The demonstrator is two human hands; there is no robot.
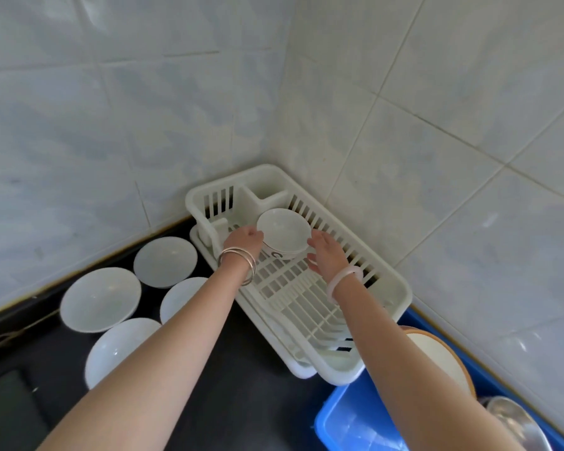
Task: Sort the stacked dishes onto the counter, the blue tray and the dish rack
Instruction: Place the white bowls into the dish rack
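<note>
Now we see the dark surface (pixel 251 395) carrying the white dish rack (pixel 385 288), blue tray (pixel 336 421) and four white plates (pixel 100 299), while our left hand (pixel 244 239) and right hand (pixel 327 253) grasp a white bowl (pixel 284 227) inside the rack.

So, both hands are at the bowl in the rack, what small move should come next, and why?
Probably lower the bowl onto the rack floor and let go: the left hand and right hand flank it at the far end, above bare grid.
</note>
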